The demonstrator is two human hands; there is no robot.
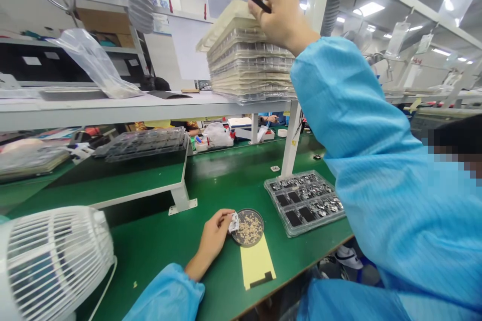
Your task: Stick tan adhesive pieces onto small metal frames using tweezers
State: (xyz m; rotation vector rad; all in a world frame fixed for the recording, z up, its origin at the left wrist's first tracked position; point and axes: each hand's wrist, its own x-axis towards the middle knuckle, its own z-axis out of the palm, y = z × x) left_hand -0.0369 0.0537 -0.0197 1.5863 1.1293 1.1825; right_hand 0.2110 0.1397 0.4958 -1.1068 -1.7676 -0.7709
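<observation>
My left hand (214, 236) is closed, pinching a small white part (234, 222) at the left rim of a round dark dish (262, 221). Many tiny beige pieces (249, 227) lie in the dish. Under its front edge is a yellow sheet (257, 263) with a black strip near the bottom. Up on the shelf, my right hand (282, 16) grips a dark pen-like stick (257, 0) beside the top tray (229, 16) of a tall stack of plastic trays (248, 67). Whether its fingers also hold the tray is hidden.
A clear compartment tray (289, 229) with small metallic parts stands on the right of the green bench (222, 185). At the left front is a white fan (56, 261). A raised platform (143, 185) and a shelf post (290, 145) rise from the bench. A plastic bag (94, 62) lies on the shelf.
</observation>
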